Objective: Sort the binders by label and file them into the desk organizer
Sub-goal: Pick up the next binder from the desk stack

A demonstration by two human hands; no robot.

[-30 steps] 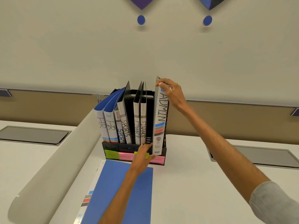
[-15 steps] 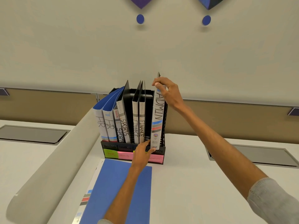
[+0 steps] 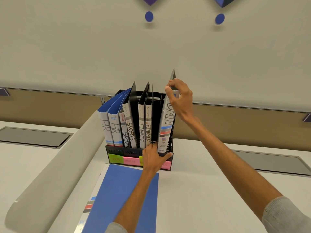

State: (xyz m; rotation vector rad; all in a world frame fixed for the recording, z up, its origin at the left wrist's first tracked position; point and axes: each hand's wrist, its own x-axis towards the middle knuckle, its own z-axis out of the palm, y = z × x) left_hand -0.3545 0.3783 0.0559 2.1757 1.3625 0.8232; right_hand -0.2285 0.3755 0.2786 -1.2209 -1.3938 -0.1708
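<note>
Step in hand: seating the ADMIN binder [image 3: 165, 132] in the rightmost slot of the desk organizer [image 3: 117, 151].

- Left hand [image 3: 154, 158] is lying at the organizer's front rail. Its fingers are reaching to the binder's foot and its thumb is stretching right along the rail. This grip is loose and clasping nothing that I can make out.
- The binder is standing in the slot, leaning a little, spine facing near.
- Right hand [image 3: 180, 100] is pinching the binder's top corner, its grip closed firmly on the cover.

Doing it well, as I judge: the left hand should be steadying the rack and steering the foot clear of the rail while the right hand is lowering straight down, not twisting.

Around:
- A blue binder [image 3: 124, 195] is lying flat on the counter [image 3: 210, 182], just near of the organizer and under the left forearm. It is probably awaiting filing.
- Coloured sticky labels [image 3: 115, 159] are running along the front rail.
- HR binders [image 3: 105, 126], SPORTS binders [image 3: 130, 130] and FINANCE binders [image 3: 147, 130] are filling the slots to the left.
- The FINANCE covers are fanning towards the ADMIN slot and could be snagging.
- Blue wall dots [image 3: 149, 16] are showing beyond.
</note>
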